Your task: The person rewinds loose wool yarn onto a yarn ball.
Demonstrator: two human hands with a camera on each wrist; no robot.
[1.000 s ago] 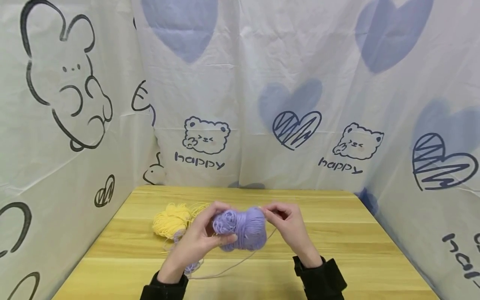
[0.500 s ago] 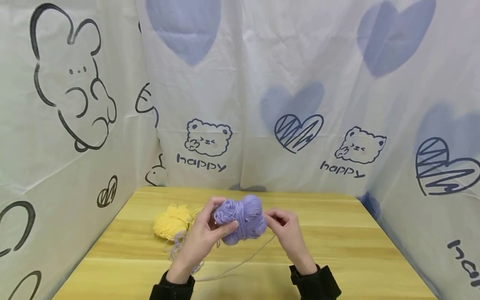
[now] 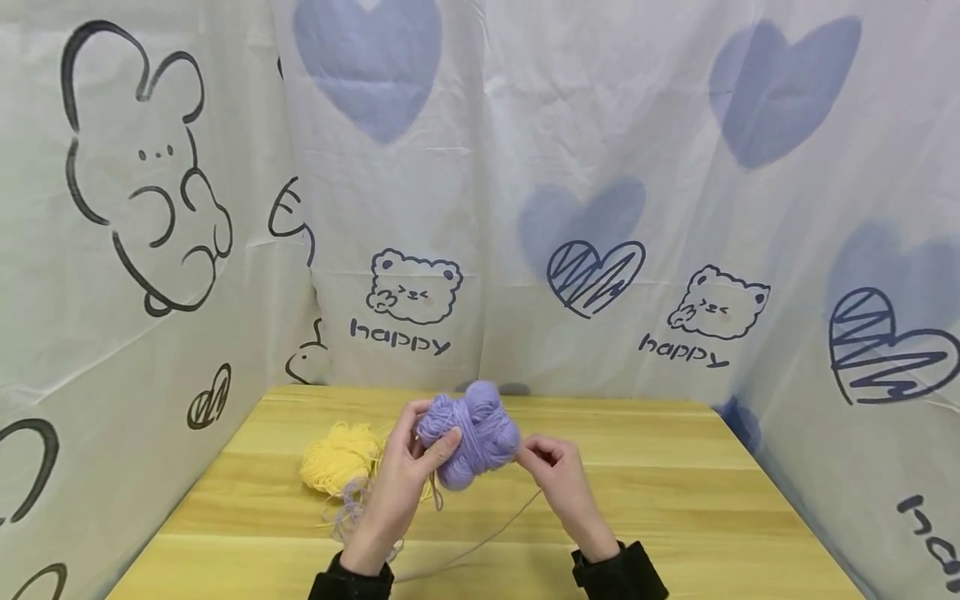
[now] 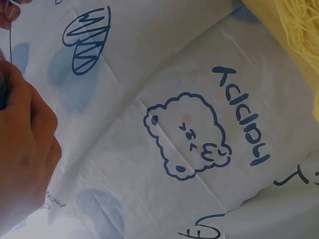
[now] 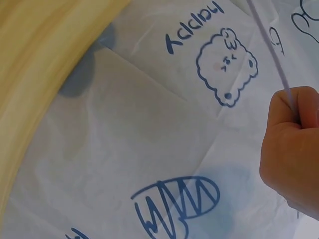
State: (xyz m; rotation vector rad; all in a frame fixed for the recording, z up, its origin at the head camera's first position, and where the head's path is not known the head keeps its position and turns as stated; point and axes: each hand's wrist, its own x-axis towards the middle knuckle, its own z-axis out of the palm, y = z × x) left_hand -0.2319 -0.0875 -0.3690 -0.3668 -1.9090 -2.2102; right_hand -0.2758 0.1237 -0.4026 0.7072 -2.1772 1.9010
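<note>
Gripping a purple skein [image 3: 468,437] above the bench [image 3: 675,500], between its left and right edges, the left hand [image 3: 401,479] appears in the head view with the right hand [image 3: 561,479] pinching just beside it, while yellow yarn [image 3: 341,458] lies toward the bench's far left corner. In the left wrist view, the left hand's fingers are bent, the skein mostly cut off; in the right wrist view, a thin strand [image 5: 271,47] runs into the right hand's pinch.

Bright, even head view; dimmer, greyer wrist views.
</note>
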